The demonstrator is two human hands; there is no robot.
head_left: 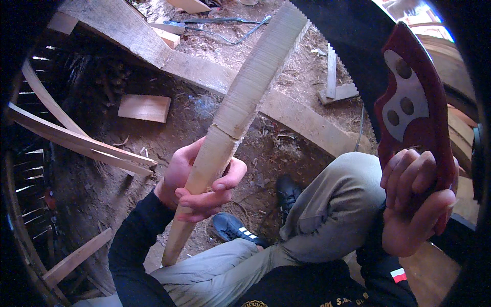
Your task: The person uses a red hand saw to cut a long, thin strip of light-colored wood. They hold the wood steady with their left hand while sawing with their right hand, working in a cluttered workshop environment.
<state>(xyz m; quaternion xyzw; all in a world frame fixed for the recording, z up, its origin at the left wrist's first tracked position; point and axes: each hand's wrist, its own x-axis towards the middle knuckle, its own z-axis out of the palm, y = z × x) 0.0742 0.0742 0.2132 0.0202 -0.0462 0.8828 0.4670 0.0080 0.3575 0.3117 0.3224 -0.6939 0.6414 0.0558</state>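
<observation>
My left hand [204, 187] is wrapped around a long, slightly curved piece of pale wood [245, 97], which slants from my lap up to the far middle. A dark line, a crack or cut, crosses the wood just above my fingers. My right hand [417, 197] grips a handsaw by its dark red handle [434, 102], raised at the right side. The saw's dark blade [348, 36] stretches away from the handle, its toothed edge facing the wood. Blade and wood overlap in the picture near the wood's upper end; whether they touch I cannot tell.
A thick timber beam [199, 71] runs across the dirt floor ahead. Nearby lie a small board [144, 108], thin curved strips [87, 143] and offcuts [331, 71]. Stacked planks [458, 125] stand at the right. My bent knee [337, 189] sits between my hands.
</observation>
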